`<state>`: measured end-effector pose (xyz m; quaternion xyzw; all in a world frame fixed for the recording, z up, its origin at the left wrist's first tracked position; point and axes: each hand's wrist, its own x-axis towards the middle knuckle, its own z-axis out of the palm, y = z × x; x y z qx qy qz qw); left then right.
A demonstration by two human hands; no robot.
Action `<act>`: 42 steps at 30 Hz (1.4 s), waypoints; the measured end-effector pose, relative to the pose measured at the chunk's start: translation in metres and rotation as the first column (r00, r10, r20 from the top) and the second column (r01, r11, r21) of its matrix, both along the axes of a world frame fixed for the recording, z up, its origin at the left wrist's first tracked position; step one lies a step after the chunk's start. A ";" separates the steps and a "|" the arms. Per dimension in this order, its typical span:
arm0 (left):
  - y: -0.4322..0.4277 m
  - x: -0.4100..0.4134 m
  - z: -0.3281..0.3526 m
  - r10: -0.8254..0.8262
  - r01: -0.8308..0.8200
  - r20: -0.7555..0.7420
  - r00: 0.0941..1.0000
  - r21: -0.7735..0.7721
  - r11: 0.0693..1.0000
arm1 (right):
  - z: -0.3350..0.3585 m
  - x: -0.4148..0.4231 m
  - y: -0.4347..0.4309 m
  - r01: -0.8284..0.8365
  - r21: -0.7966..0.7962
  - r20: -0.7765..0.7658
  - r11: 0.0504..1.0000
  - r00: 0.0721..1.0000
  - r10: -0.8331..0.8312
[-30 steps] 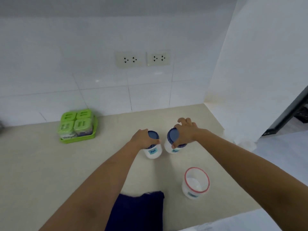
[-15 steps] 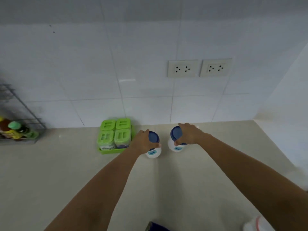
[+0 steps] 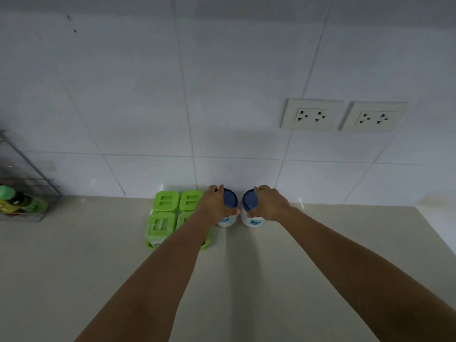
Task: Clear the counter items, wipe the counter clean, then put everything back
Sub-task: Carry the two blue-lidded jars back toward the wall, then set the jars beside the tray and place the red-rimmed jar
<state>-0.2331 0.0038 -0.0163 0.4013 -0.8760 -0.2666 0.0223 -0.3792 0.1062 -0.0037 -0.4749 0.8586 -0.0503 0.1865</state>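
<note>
Two white jars with blue lids stand side by side at the back of the beige counter [image 3: 246, 280], close to the tiled wall. My left hand [image 3: 213, 206] grips the left jar [image 3: 228, 221] from above. My right hand [image 3: 270, 204] grips the right jar [image 3: 254, 222] the same way. Just left of the jars sits a green tray of spice boxes [image 3: 164, 218], partly hidden behind my left forearm.
A wire rack [image 3: 22, 191] holding bottles with green caps stands at the far left against the wall. Two wall sockets [image 3: 343, 116] sit above the counter to the right. A side wall bounds the counter at the far right.
Both hands have carried the jars back toward the wall, beside the green tray. The view has swung up and left, so the dark cloth and the red-rimmed jar are out of frame.
</note>
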 end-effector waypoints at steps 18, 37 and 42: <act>-0.015 -0.011 -0.027 -0.001 -0.020 -0.160 0.987 -0.129 0.992 | -0.018 0.000 -0.019 0.044 -0.117 0.037 0.992 0.999 -0.040; 0.103 0.030 -0.001 -0.117 0.119 0.019 0.993 -0.191 0.974 | 0.021 0.044 0.131 0.169 -0.121 0.116 0.978 0.981 -0.155; 0.206 0.030 -0.035 -0.257 0.265 0.086 0.963 -0.093 0.960 | 0.024 0.060 0.229 0.303 -0.116 0.140 0.946 0.948 -0.287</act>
